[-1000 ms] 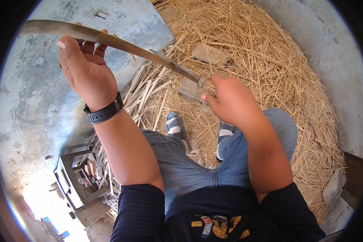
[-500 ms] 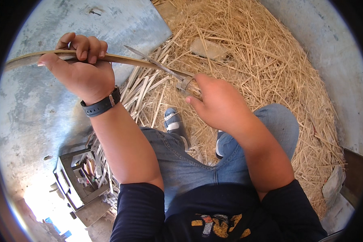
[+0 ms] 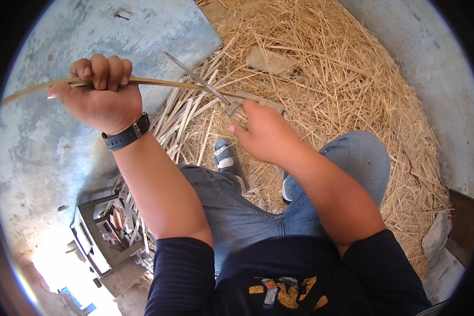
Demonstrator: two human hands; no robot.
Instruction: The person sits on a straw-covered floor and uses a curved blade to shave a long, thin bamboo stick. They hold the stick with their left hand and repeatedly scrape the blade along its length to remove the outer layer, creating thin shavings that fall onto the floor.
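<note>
A long, thin strip that looks like split bamboo (image 3: 163, 82) runs across the upper left, its left end reaching toward the picture's rim. My left hand (image 3: 102, 100), palm up with a dark watch strap at the wrist, has its fingers curled round this strip. My right hand (image 3: 266, 131) is closed on the handle of a knife (image 3: 195, 77). The narrow blade points up and left and crosses the strip near its right end. Most of the handle is hidden in my fist. A flat pale piece (image 3: 268, 102) shows just beyond my right hand.
Straw-like shavings (image 3: 342, 89) cover the floor ahead and to the right, with a brick-like block (image 3: 271, 61) among them. Pale strips (image 3: 181, 124) lie beside the blue-grey wall (image 3: 47, 131). A wooden box (image 3: 110, 258) holding odds and ends stands lower left; a stone (image 3: 436, 234) lies lower right.
My right hand has moved slightly left with the knife. My left hand has dropped a little, its fingers closing more tightly, and the strip's left part sits lower.
</note>
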